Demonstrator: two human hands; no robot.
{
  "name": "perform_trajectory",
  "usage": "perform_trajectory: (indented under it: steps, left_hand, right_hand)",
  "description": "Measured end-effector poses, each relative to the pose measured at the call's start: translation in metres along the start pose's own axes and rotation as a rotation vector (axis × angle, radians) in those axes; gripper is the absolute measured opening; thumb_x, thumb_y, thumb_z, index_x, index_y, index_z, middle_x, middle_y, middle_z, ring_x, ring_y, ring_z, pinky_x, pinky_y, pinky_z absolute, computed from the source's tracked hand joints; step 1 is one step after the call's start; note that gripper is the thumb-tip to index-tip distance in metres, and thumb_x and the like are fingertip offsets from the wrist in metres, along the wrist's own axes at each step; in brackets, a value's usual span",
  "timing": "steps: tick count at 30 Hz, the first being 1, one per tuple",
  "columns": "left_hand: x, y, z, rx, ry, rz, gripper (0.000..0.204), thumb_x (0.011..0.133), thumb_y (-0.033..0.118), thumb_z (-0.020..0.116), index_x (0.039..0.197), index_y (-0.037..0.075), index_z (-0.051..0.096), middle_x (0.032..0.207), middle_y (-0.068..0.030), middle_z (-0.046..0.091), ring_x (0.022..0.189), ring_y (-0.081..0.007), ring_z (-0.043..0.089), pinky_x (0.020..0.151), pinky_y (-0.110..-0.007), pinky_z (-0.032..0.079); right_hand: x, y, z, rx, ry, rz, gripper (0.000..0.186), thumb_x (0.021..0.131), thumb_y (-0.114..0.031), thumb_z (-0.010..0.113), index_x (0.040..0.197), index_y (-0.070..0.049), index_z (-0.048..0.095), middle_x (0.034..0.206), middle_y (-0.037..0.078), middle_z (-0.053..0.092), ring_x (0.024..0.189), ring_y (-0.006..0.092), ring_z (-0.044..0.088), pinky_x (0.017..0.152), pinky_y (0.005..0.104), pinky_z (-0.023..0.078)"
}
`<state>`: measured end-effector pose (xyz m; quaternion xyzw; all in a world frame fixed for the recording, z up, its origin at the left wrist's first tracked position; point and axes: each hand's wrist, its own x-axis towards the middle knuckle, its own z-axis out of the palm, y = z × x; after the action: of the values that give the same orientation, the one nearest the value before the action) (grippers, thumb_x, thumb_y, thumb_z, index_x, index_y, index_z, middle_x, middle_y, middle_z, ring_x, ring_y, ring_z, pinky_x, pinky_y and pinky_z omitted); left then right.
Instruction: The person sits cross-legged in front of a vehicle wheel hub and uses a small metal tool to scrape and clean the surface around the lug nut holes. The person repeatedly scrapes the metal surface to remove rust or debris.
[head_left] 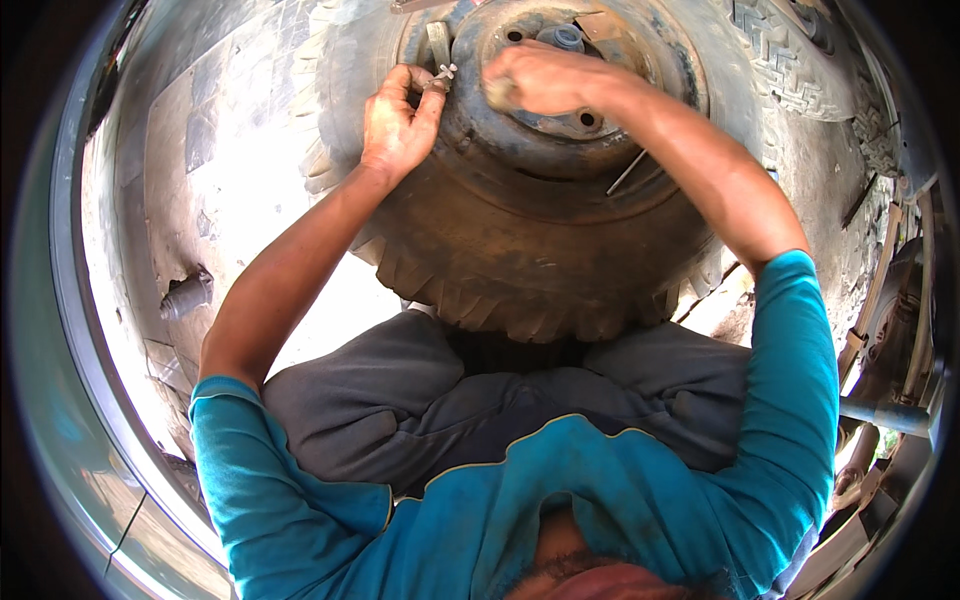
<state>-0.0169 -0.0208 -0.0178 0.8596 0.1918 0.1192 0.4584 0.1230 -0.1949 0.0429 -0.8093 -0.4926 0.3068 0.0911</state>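
Note:
A large, dirty tyre [540, 270] with chunky tread lies between my legs, around a rusty steel wheel rim [560, 165]. Over the rim's left side, my left hand [400, 125] pinches a small pale metal fitting [441, 76] with short arms between thumb and fingers. Just behind it a flat, worn strip [438, 42] sticks up. My right hand [545, 80] is curled closed above the wheel's centre, its fingertips blurred, and what it holds cannot be made out. Beyond that hand shows a blue-grey round hub piece [568, 38].
A thin metal rod [627, 172] rests against the rim's lower right. Another knobby tyre [800, 70] is at the far right, with metal frame parts [885, 415] below. Along the left runs a green vehicle panel [75, 430]. A grey cylindrical piece [187, 295] lies on the left ground.

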Motion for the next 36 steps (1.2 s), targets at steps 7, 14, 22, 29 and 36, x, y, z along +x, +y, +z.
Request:
perform_trajectory:
  steps: [7, 14, 22, 29, 36]
  left_hand:
    - [0.007, -0.011, 0.008, -0.035, 0.031, 0.057, 0.02, 0.095, 0.024, 0.07, 0.095, 0.005, 0.064, 0.068, -0.0077, 0.067, 0.063, -0.0152, 0.061, 0.065, -0.035, 0.052]
    - [0.004, -0.012, 0.007, -0.032, 0.012, 0.041, 0.016, 0.098, 0.019, 0.068, 0.098, 0.004, 0.064, 0.077, -0.0021, 0.066, 0.068, -0.0082, 0.056, 0.066, -0.028, 0.049]
    - [0.001, -0.012, 0.001, 0.007, 0.012, 0.033, 0.016, 0.098, 0.018, 0.067, 0.097, 0.003, 0.064, 0.078, -0.0021, 0.067, 0.07, -0.0083, 0.057, 0.067, -0.028, 0.049]
    - [0.009, -0.023, 0.012, -0.054, 0.017, 0.084, 0.02, 0.096, 0.023, 0.069, 0.095, 0.004, 0.064, 0.072, -0.0079, 0.068, 0.066, -0.0153, 0.062, 0.068, -0.034, 0.053]
    - [0.006, -0.02, 0.008, -0.063, -0.001, 0.062, 0.019, 0.095, 0.023, 0.069, 0.097, 0.004, 0.064, 0.073, -0.0078, 0.069, 0.067, -0.0162, 0.063, 0.069, -0.035, 0.053]
  right_hand:
    - [0.005, 0.021, 0.037, 0.002, 0.285, -0.027, 0.037, 0.095, -0.006, 0.062, 0.131, -0.009, 0.069, 0.119, 0.019, 0.072, 0.122, 0.0337, 0.061, 0.108, 0.0437, 0.049]
    - [-0.051, 0.059, 0.005, -0.143, -0.032, 0.009, 0.036, 0.088, -0.006, 0.073, 0.124, -0.012, 0.072, 0.114, 0.016, 0.074, 0.116, 0.0312, 0.067, 0.108, 0.0414, 0.05]
    - [-0.087, 0.057, 0.006, -0.128, -0.114, 0.113, 0.034, 0.089, 0.003, 0.067, 0.119, -0.013, 0.073, 0.124, 0.012, 0.072, 0.125, 0.0289, 0.06, 0.111, 0.0412, 0.048]
    - [-0.11, 0.079, 0.023, -0.215, 0.061, 0.113, 0.036, 0.086, 0.002, 0.065, 0.119, -0.009, 0.073, 0.119, 0.016, 0.073, 0.113, 0.0327, 0.068, 0.104, 0.0425, 0.054]
    - [-0.1, 0.087, 0.026, -0.24, 0.13, 0.222, 0.035, 0.09, 0.001, 0.065, 0.124, -0.008, 0.071, 0.123, 0.016, 0.072, 0.114, 0.0303, 0.069, 0.105, 0.0422, 0.054]
